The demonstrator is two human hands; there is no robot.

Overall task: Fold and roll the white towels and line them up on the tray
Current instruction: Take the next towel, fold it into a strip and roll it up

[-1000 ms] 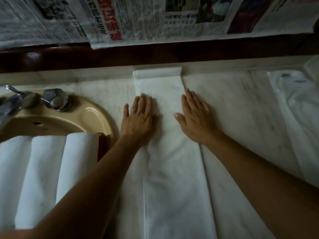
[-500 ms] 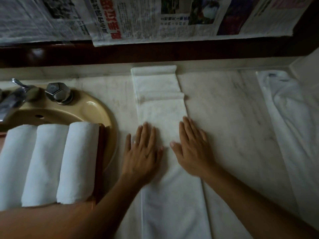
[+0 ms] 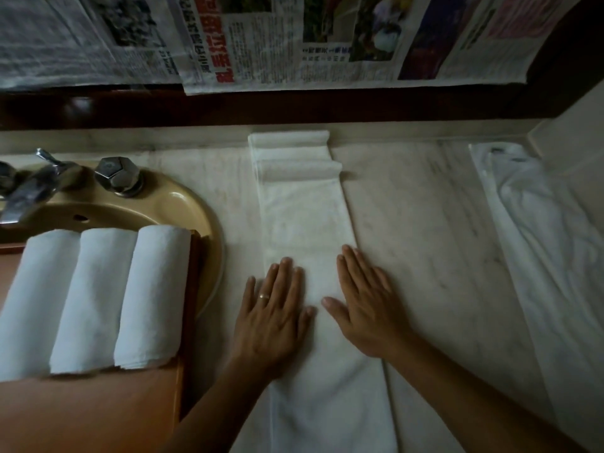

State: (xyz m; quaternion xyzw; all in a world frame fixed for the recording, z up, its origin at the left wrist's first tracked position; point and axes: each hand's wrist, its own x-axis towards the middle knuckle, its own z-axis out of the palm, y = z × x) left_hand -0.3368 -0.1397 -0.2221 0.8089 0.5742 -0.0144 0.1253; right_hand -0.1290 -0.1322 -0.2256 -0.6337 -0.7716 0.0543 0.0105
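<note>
A white towel point(image 3: 304, 217), folded into a long narrow strip, lies on the marble counter point(image 3: 425, 223) and runs from the back wall toward me. A crease bunches across it near its far end. My left hand point(image 3: 274, 315) presses flat on the strip's left side, fingers straight. My right hand point(image 3: 366, 305) lies flat on its right edge, partly on the counter. Three rolled white towels point(image 3: 94, 295) sit side by side on a brown wooden tray point(image 3: 98, 413) at the left.
The tray rests over a tan sink point(image 3: 183, 204) with a metal tap point(image 3: 29, 191) and knob point(image 3: 119, 174). A loose heap of white towels point(image 3: 549, 243) lies at the right. Newspaper sheets point(image 3: 261, 40) hang on the back wall.
Both flat hands have slid along the strip toward me, away from the wall. A crease has formed across the towel's far end.
</note>
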